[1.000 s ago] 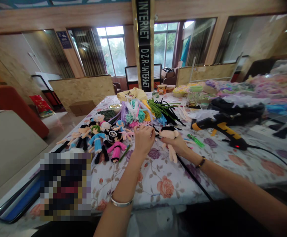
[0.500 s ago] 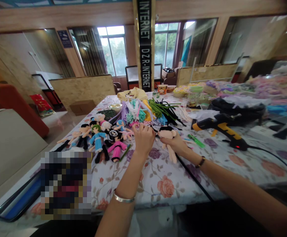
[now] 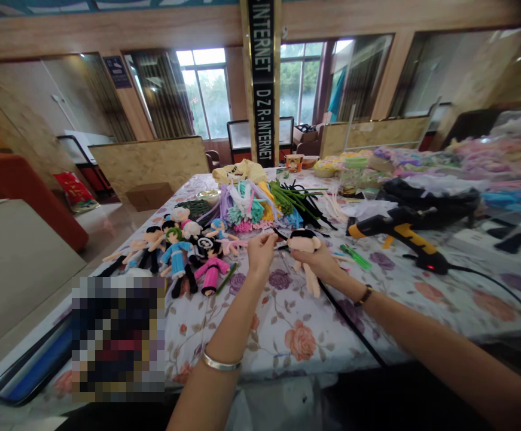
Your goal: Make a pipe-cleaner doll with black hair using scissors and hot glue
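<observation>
Over table [image 3: 296, 326]: right hand [image 3: 319, 261] clasps doll [image 3: 304, 241] by torso; left hand [image 3: 260, 251] pinches black stem [image 3: 279, 233] at head. Doll likely light, soft; grip torso.

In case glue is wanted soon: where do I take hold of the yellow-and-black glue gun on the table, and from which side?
Probably best to grip the glue gun by its yellow handle, coming from the near right. The handle slants toward the person with open cloth beside it; the nozzle points left, and the cord trails off right.
</observation>
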